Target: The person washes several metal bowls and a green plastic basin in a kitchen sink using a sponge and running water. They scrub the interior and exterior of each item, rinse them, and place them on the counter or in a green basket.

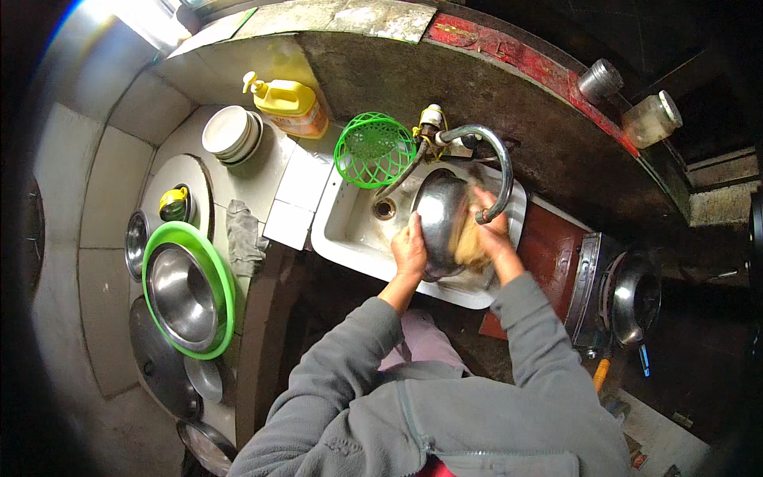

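Observation:
A dark, shiny metal pan [440, 220] is tilted on its side over the right part of the white sink [357, 253]. My left hand [409, 245] grips its left rim. My right hand [492, 229], blurred, holds a tan scrubber [470, 241] of unclear kind against the pan's right side. The curved metal faucet [506, 161] arches above my right hand; whether water runs I cannot tell. A green plastic basket [375, 149] rests at the sink's back left rim, and the drain [383, 208] lies left of the pan.
A yellow pump bottle [292, 107], stacked bowls [229, 134] and a grey cloth [243, 238] are on the left counter. Farther left, a steel basin [182, 298] sits in a green basin [229, 298]. Right of the sink are a red-brown board [551, 250] and a wok on a stove [638, 298].

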Demonstrator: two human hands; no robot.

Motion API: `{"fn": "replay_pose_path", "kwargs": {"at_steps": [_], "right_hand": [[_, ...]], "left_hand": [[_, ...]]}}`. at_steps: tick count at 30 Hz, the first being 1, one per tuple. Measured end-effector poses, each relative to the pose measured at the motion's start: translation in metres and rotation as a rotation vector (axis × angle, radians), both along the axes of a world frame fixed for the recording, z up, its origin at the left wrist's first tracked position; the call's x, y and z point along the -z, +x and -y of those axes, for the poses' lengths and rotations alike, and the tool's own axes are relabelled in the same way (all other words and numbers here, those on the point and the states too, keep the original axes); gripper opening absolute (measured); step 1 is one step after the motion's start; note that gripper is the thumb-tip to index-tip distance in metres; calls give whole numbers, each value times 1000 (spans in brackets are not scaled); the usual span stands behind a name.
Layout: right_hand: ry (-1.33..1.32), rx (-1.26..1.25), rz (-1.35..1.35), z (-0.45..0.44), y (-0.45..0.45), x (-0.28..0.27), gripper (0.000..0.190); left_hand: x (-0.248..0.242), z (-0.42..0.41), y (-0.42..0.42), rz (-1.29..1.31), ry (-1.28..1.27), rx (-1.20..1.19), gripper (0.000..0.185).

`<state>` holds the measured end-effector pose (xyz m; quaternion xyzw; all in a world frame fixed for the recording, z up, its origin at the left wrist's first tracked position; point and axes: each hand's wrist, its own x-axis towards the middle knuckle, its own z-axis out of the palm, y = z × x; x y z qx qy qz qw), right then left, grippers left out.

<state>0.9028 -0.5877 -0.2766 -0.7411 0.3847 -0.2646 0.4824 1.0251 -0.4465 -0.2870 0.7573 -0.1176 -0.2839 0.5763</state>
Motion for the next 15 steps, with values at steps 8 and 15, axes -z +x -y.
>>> {"fn": "replay_pose_path", "kwargs": {"at_steps": [8, 15], "right_hand": [[-98, 115, -4, 15, 23, 9, 25], [1293, -77, 315, 63, -11, -40, 52]], "left_hand": [[-10, 7, 8, 627, 114, 449, 45], [-42, -37, 33, 830, -232, 840, 24]]}}
